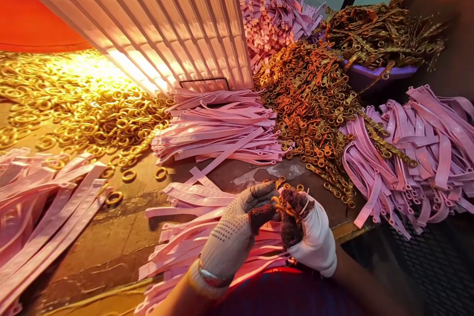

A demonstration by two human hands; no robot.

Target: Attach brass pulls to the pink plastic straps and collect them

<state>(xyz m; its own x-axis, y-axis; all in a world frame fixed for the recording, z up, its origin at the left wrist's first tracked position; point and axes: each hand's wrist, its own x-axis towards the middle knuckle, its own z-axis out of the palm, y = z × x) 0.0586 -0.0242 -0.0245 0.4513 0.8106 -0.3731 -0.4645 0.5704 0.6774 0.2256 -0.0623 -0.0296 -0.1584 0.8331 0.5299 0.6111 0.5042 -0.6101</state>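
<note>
My left hand (231, 232), in a pale dotted knit glove with dark worn fingertips, is closed with thumb and fingers at some small brass-coloured ringed links (286, 206). Facing it, my right hand (309, 234), in a white glove with dark fingertips, pinches the same links. The fingers partly hide them, so their number and exact shape cannot be made out. Beneath both hands lies a bundle of pink straps (188, 229) with small loops at their ends. Just beyond the fingertips a few brass links rest on the table.
Loose brass rings (122, 118) spread across the left. Pink straps (218, 128) lie in the middle, with more straps (52, 207) at left and others (422, 153) at right. Brass links (311, 98) heap beside a purple basin (381, 75). A ribbed panel (177, 19) stands behind.
</note>
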